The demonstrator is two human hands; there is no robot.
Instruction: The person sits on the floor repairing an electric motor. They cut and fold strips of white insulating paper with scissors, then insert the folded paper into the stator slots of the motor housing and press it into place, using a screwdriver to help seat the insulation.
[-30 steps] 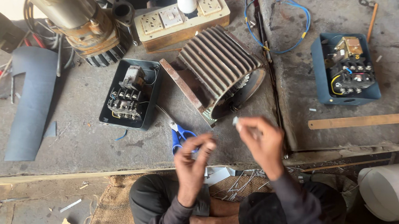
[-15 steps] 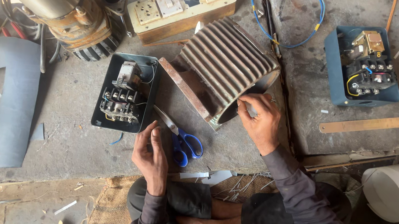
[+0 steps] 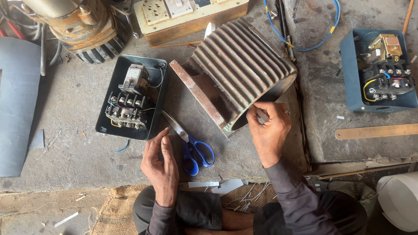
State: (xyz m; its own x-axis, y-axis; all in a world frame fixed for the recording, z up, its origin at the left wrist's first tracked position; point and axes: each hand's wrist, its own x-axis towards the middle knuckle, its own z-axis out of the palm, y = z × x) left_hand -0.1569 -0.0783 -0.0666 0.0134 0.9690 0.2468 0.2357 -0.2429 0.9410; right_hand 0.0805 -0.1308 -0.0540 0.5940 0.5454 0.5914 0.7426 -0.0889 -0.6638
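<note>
A ribbed metal motor housing (image 3: 237,65) lies on its side on the concrete floor in front of me. My right hand (image 3: 269,131) is at its open rim, fingers pinched on a small pale strip against the edge. My left hand (image 3: 160,164) hovers low with fingers loosely apart, holding nothing, right beside blue-handled scissors (image 3: 191,145) lying on the floor. An open dark starter box (image 3: 131,100) with contactor parts sits just left of the scissors.
A rusty motor body (image 3: 64,9) lies at the upper left, a wooden socket board (image 3: 192,11) behind the housing, a second blue starter box (image 3: 381,70) at right. Grey sheet (image 3: 9,103) lies at the left, a wooden strip (image 3: 389,130) and white roll (image 3: 409,200) right.
My right hand has moved from mid-air to the housing's rim. My left hand has dropped down beside the scissors. The view has shifted closer to the housing.
</note>
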